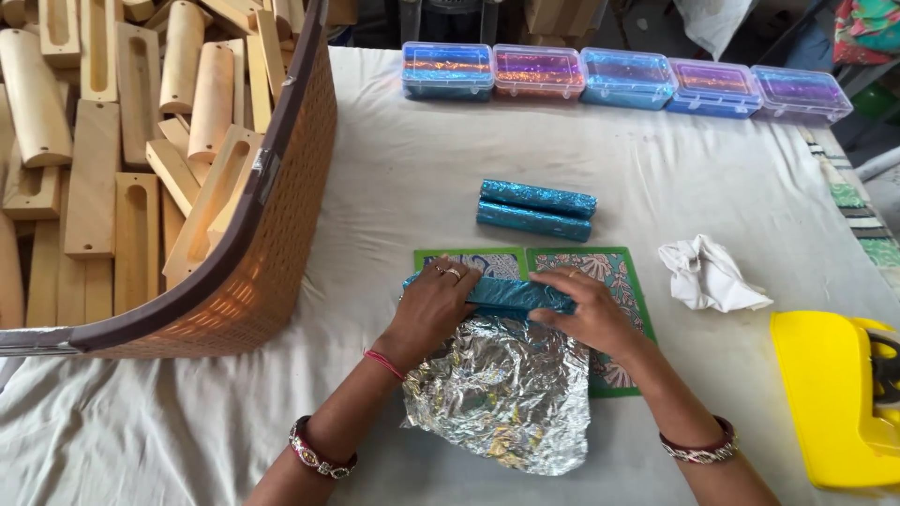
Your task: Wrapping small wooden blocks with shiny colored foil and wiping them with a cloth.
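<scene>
Crinkled foil sheet (502,394) lies half-rolled on the surface; left hand (433,305) and right hand (586,314) fingers press down on a blue glitter-wrapped block (520,295). 2 wrapped blocks (536,211) sit finished behind; basket of bare wooden blocks (122,169) remains.

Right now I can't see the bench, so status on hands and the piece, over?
Left hand and right hand both pressing blue glitter block. Block sits over crinkled foil on green mat. Two wrapped blocks beyond, clear.
</scene>
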